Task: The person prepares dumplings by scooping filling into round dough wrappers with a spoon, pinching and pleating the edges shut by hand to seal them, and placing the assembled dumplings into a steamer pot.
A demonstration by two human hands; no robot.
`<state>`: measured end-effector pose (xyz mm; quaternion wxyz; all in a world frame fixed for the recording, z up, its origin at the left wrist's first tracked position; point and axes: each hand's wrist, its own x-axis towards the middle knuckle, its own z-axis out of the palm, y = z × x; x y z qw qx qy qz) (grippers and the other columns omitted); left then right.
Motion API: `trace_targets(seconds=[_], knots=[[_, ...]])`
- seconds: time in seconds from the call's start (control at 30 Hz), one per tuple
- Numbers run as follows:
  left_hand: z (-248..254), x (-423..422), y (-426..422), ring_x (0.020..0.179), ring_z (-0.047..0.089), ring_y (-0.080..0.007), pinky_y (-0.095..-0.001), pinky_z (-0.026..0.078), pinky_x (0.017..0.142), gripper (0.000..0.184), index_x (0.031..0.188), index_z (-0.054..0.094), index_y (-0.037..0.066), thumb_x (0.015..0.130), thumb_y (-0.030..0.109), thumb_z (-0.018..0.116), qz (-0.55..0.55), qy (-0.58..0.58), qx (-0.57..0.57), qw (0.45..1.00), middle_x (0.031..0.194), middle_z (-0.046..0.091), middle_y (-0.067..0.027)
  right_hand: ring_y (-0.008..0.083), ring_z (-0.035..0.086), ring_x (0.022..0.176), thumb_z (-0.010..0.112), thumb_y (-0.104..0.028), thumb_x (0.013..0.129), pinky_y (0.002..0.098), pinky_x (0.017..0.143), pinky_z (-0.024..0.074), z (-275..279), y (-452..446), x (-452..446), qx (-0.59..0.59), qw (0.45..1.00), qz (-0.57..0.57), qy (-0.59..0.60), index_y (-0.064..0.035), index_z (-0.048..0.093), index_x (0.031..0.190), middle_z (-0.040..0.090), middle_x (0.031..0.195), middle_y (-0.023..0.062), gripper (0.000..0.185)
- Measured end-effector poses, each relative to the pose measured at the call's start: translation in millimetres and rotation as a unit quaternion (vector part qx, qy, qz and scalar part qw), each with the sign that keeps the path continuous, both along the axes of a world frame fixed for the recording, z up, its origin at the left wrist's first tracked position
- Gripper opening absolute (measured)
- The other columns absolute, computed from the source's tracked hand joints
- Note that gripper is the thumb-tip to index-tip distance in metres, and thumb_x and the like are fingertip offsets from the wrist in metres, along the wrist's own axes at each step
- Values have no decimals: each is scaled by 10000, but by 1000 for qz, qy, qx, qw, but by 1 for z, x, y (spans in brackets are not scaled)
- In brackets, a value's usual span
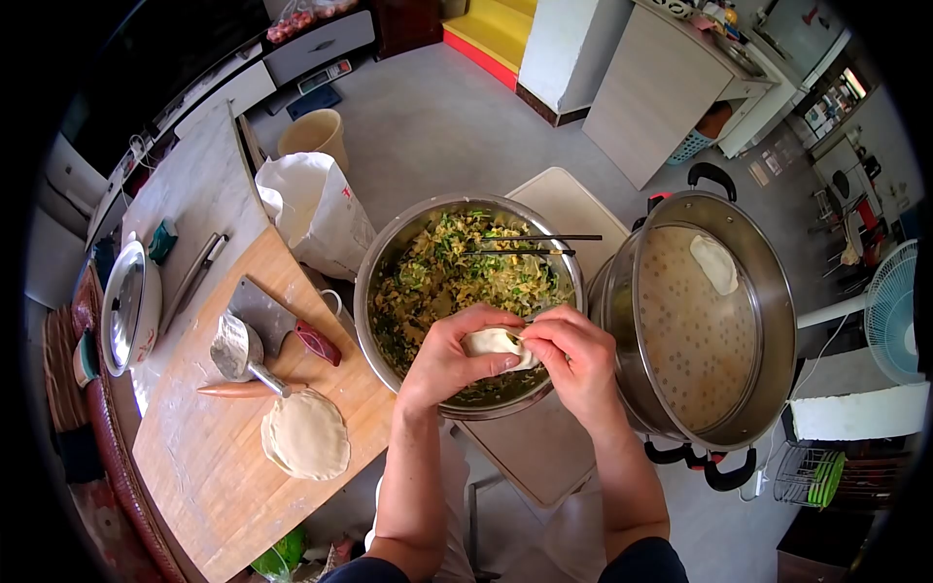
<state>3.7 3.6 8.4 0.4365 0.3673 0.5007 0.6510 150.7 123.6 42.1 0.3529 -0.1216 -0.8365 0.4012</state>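
Over the near rim of a steel bowl [373,243], my left hand [449,355] cradles a pale, folded dumpling [494,343] with a bit of green filling showing at its edge. The fingertips of my right hand [573,352] pinch the dumpling's right end. Chopped yellow and green filling [428,262] lies in the bowl, and two dark chopsticks [544,238] stick out of it to the right. To the right, a large steamer pot [637,340] has one white dumpling [714,264] on its perforated tray [695,350].
On the wooden board [214,486] at left lie flat dough wrappers [305,434], a cleaver [260,309], a rolling pin [228,390] and a metal scoop of flour [236,350]. A white sack [316,214] stands behind the bowl. A fan [892,311] is at far right.
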Motion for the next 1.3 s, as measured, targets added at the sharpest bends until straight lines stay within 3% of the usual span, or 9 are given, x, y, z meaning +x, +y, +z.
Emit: trace_targets(seconds=[0.17,0.47,0.7,1.0,1.17,1.3], knots=[[1,1,2,976,608,-152,-291,475,868,421,1109,676,-6,722,45,835,37,53,1,998,1069,656,-60,217,618,667,711,30,814,309,583,493,14,-7,1,-43,998,3,-44,-1,669,922,614,842,97,120],[7,6,6,951,612,-165,-293,482,826,411,1083,685,-5,701,23,832,60,136,13,989,1045,655,-72,236,615,688,718,34,787,331,591,486,-6,-1,-2,34,999,-23,9,-11,666,933,605,832,94,162],[11,7,6,951,620,-182,-301,489,822,417,1069,683,-11,677,10,825,63,192,18,979,1047,658,-81,255,620,726,738,35,755,357,611,495,6,0,1,56,998,-18,-23,-27,657,909,606,833,90,185],[18,8,5,966,621,-197,-312,489,839,404,1059,679,-8,668,-18,779,80,177,-7,981,1038,659,-91,252,624,740,765,41,709,356,612,510,13,-3,0,85,996,-17,6,-45,660,874,591,870,82,213],[15,11,9,909,654,-230,-324,518,790,388,1046,679,-1,671,-47,769,102,225,29,969,1006,666,-93,253,622,754,761,39,707,360,615,513,6,-2,-1,128,992,-23,-4,-45,654,872,593,869,79,214],[16,12,9,913,655,-232,-330,520,795,380,1039,680,-1,674,-45,772,106,226,25,968,1004,667,-95,259,623,767,759,30,722,362,629,511,5,-4,-1,81,996,-36,-9,-32,650,876,597,882,84,199]])
